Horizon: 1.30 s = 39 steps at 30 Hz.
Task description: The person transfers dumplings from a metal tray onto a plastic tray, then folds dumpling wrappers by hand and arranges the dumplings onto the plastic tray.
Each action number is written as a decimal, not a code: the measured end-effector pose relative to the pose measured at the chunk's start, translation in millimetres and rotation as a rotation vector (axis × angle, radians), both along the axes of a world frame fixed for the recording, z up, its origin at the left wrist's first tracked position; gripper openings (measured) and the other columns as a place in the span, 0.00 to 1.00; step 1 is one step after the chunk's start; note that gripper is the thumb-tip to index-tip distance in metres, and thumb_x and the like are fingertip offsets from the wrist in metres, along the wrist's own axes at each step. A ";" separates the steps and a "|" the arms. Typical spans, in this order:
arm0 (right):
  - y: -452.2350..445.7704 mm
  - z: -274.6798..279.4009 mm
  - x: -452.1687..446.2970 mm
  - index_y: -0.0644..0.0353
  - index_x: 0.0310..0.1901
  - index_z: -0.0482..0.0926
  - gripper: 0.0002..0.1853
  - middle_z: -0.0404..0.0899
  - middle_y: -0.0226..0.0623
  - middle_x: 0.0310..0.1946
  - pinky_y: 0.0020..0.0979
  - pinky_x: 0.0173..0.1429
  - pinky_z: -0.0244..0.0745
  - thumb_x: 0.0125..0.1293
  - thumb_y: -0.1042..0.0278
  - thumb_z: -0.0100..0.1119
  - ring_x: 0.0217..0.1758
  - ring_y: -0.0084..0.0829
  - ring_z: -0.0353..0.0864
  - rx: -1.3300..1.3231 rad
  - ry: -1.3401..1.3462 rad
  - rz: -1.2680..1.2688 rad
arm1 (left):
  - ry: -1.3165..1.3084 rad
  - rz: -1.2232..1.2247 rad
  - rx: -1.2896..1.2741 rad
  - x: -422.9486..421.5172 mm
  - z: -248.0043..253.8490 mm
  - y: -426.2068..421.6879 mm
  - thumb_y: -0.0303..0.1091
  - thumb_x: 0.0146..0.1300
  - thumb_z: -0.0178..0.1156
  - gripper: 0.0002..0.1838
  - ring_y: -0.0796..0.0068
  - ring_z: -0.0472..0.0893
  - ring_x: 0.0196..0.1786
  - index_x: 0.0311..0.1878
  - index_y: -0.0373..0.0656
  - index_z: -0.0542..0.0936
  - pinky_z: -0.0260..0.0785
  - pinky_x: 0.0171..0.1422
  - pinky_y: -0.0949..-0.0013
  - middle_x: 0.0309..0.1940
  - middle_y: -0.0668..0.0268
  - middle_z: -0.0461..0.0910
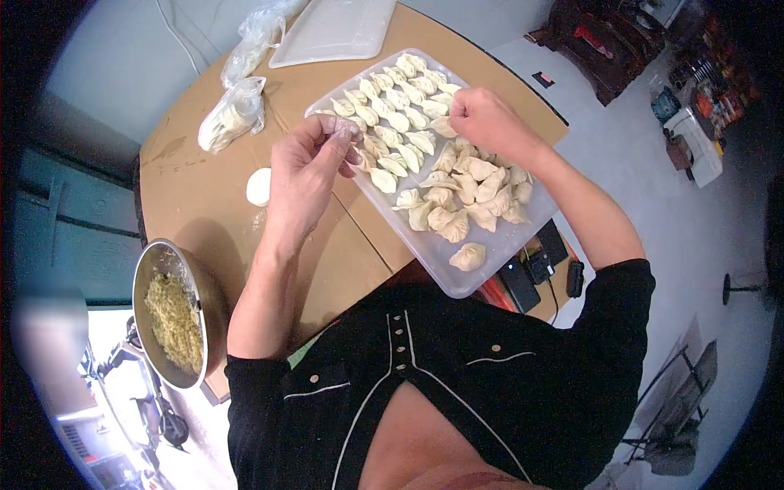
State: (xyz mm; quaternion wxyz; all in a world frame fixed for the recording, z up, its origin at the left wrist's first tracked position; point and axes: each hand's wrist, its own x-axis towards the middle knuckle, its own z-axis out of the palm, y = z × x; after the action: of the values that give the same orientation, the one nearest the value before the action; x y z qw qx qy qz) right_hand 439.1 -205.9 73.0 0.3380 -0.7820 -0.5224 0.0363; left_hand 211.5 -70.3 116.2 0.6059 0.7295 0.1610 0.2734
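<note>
A white plastic tray carries several rows of pale pleated dumplings and a looser heap of dumplings. Over its left edge is my left hand, its floury fingers curled and the thumb drawn against them; whatever lies between them I cannot make out. My right hand is closed above the tray's far right side. A single dumpling sits at its fingertips, which are partly hidden by the hand. A round dough wrapper lies on the table left of my left wrist.
At the left table edge stands a metal bowl of yellowish filling. Tied plastic bags and a second white tray are at the back of the brown table. Black devices with a cable lie beyond the near tray corner.
</note>
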 end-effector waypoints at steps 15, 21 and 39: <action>3.5 -6.8 -13.4 0.67 0.25 0.75 0.06 0.77 0.50 0.23 0.44 0.36 0.71 0.54 0.73 0.53 0.30 0.48 0.79 -0.078 -0.182 -0.100 | -0.009 -0.017 0.002 -1.1 2.7 0.9 0.26 0.67 0.52 0.08 0.82 0.76 0.30 0.39 0.32 0.78 0.70 0.34 0.77 0.30 0.67 0.79; 5.0 -10.6 -11.2 0.67 0.24 0.75 0.07 0.77 0.50 0.23 0.44 0.37 0.71 0.54 0.72 0.53 0.30 0.47 0.79 -0.068 -0.208 -0.104 | -0.011 -0.023 -0.002 -1.0 2.9 -0.1 0.27 0.67 0.52 0.08 0.82 0.77 0.30 0.38 0.32 0.78 0.70 0.34 0.77 0.31 0.66 0.79; -21.6 3.7 31.4 0.67 0.29 0.78 0.12 0.78 0.44 0.22 0.35 0.35 0.71 0.59 0.65 0.54 0.26 0.34 0.77 -0.028 -0.116 0.023 | 0.002 -0.041 -0.002 0.5 0.1 0.8 0.28 0.68 0.52 0.09 0.83 0.76 0.30 0.37 0.33 0.78 0.69 0.34 0.77 0.29 0.68 0.79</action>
State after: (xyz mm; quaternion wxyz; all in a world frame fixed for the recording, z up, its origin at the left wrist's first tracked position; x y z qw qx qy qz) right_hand 470.5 -227.5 76.7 0.2954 -0.7815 -0.5495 0.0021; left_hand 212.1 -69.5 116.3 0.6118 0.7325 0.1468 0.2600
